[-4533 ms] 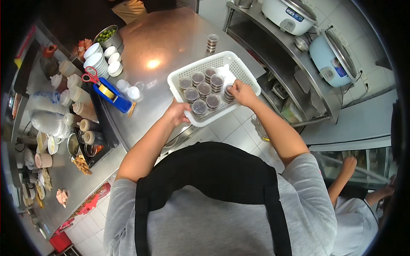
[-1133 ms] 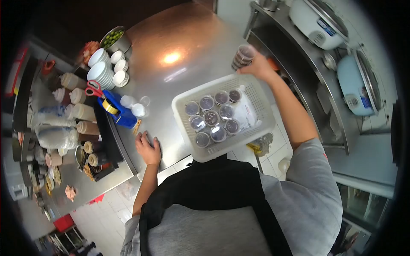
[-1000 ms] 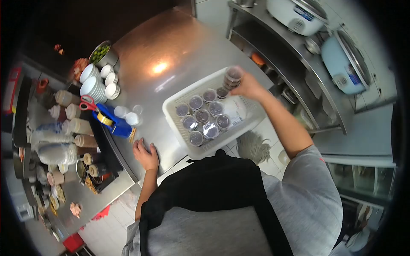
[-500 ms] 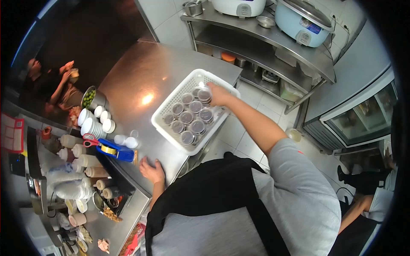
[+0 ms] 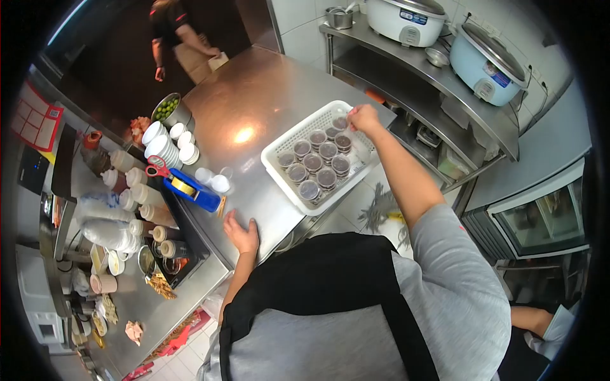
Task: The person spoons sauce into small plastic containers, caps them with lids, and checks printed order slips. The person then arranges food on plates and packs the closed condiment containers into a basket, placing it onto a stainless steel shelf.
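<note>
A white perforated plastic basket sits on the steel counter's front edge. Several small clear lidded cups of dark contents are grouped inside, some stacked. At the basket's far right corner is my right hand, its fingers closed beside a lidded cup; what they grip, if anything, is hidden. My left hand rests on the counter edge with its fingers apart, holding nothing. Near it lies a blue tape dispenser with red-handled scissors.
White cup stacks and a pot of green limes stand left of the basket. Sauce bottles line the left side. Rice cookers occupy the back shelf. Another person stands beyond the counter; someone's arm shows at lower right.
My view has swung, moving the counter rightward in the picture. My right hand has moved from beside the cups to the basket's far right corner. My left hand stays on the counter edge.
</note>
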Action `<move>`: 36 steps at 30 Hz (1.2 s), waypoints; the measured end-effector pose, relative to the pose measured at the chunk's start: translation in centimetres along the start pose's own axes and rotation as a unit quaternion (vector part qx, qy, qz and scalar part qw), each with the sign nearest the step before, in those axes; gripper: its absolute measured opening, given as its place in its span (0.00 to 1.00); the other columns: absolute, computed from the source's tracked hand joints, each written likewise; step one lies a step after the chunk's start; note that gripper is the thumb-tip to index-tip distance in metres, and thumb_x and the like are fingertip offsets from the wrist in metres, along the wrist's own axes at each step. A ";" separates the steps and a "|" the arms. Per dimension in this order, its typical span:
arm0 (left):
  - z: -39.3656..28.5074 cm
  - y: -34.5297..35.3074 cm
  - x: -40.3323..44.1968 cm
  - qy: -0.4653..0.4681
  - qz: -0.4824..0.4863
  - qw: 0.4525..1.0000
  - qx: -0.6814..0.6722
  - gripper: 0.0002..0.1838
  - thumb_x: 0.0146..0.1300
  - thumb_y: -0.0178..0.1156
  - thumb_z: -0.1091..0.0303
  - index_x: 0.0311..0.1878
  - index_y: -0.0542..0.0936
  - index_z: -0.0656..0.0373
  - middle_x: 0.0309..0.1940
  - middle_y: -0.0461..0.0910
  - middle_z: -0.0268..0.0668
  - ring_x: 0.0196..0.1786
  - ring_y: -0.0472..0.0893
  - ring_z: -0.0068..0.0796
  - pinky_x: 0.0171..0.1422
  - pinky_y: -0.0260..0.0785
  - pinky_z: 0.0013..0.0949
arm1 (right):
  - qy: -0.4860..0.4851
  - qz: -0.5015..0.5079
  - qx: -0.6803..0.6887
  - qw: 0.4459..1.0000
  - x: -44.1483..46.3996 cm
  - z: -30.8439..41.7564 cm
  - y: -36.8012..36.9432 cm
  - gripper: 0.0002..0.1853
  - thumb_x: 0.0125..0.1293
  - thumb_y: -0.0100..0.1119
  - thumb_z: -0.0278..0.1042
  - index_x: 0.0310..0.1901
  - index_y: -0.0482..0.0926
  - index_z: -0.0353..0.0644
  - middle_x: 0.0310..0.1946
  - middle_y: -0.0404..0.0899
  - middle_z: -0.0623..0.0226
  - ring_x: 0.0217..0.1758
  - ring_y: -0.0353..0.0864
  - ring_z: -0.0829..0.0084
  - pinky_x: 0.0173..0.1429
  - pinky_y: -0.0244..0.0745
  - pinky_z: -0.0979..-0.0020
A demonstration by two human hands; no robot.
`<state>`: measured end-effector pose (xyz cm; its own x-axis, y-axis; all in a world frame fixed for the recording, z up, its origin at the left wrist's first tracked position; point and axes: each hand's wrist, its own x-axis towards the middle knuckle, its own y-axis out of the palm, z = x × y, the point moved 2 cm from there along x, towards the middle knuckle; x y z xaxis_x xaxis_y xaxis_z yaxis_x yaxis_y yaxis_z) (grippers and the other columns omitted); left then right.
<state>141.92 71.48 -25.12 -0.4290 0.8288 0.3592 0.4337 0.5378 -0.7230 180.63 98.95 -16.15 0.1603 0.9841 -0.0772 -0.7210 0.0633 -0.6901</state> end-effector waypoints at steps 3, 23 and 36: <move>0.3 0.2 0.1 0.006 0.000 1.000 0.006 0.33 0.46 0.65 0.67 0.58 0.67 0.60 0.58 0.64 0.50 0.61 0.62 0.51 0.67 0.53 0.48 | -0.009 -0.018 -0.064 0.998 0.0 2.4 0.0 0.07 0.49 0.60 0.32 0.27 0.83 0.40 0.23 0.82 0.59 0.33 0.84 0.63 0.44 0.78 0.69; -11.6 4.6 -0.1 -0.154 0.364 0.746 -0.535 0.26 0.70 0.47 0.61 0.67 0.53 0.53 0.61 0.62 0.37 0.59 0.68 0.30 0.56 0.66 0.35 | 0.295 0.073 0.498 0.812 -24.3 -4.6 3.9 0.56 0.49 0.68 0.56 0.69 0.38 0.51 0.61 0.59 0.50 0.54 0.63 0.55 0.44 0.69 0.58; -18.8 11.8 4.2 0.049 0.531 0.757 -0.377 0.32 0.68 0.50 0.53 0.70 0.55 0.54 0.68 0.57 0.43 0.69 0.58 0.36 0.68 0.53 0.37 | 0.162 -0.108 0.501 0.844 -13.0 -7.6 1.2 0.22 0.64 0.46 0.34 0.60 0.58 0.49 0.42 0.75 0.57 0.28 0.81 0.67 0.15 0.76 0.67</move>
<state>160.16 84.17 -21.05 0.5247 0.8428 -0.1200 0.8373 -0.5364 -0.1061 182.78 84.95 -21.41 0.4198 0.8450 -0.3313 -0.8334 0.5035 0.2281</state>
